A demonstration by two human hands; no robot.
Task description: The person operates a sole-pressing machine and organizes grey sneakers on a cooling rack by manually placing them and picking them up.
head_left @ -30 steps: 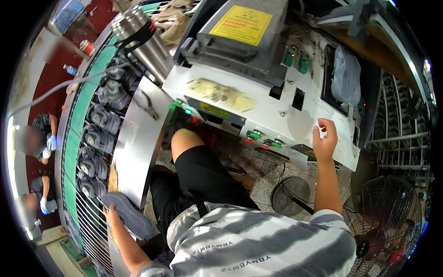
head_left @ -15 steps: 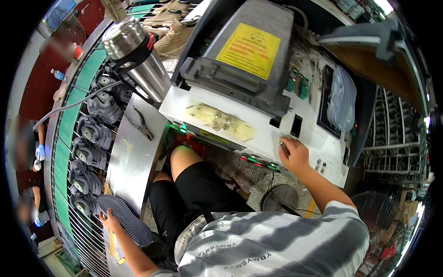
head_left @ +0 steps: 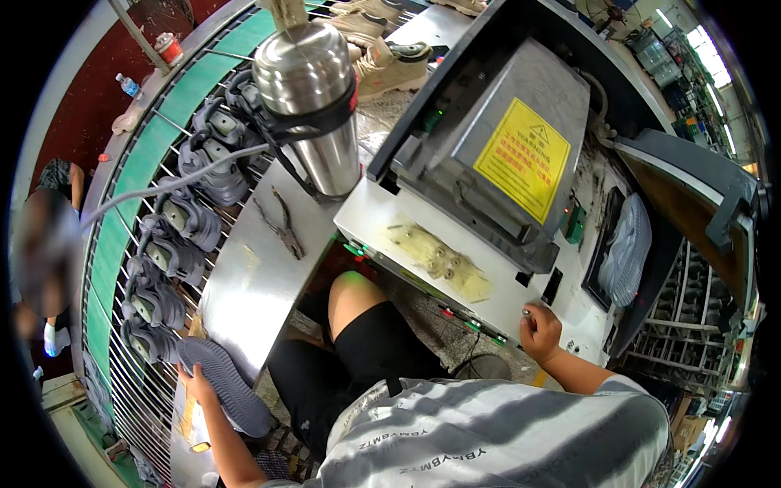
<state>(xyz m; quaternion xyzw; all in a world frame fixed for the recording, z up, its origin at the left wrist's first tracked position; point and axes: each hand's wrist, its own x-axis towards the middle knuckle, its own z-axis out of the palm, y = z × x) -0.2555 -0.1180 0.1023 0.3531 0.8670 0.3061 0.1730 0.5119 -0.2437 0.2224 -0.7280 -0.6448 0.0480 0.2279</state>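
My left hand point(head_left: 198, 385) grips the edge of a grey ribbed shoe sole point(head_left: 226, 382), beside the metal bench at the lower left. Its tread side faces up. My right hand point(head_left: 542, 335) is closed over the front edge of the white machine top point(head_left: 366, 218). A small metal piece point(head_left: 526, 313) pokes out between its thumb and curled fingers; its exact kind is too small to tell. Several small metal bits point(head_left: 573, 346) lie on the machine top to the right of that hand. Another grey sole point(head_left: 627, 250) rests in a dark tray at the machine's right side.
Pliers point(head_left: 281, 228) and a steel thermos point(head_left: 313, 110) stand out on the metal bench point(head_left: 236, 285). Grey shoes point(head_left: 167, 260) line a wire rack at left. A grey machine cover point(head_left: 504, 154) bears a yellow label. A hinged lid point(head_left: 691, 195) stands raised at right. Another person works far left.
The whole view has shifted, so the machine and bench appear lower and farther right. The fingers of my right hand look more curled. My left hand keeps its hold on the sole.
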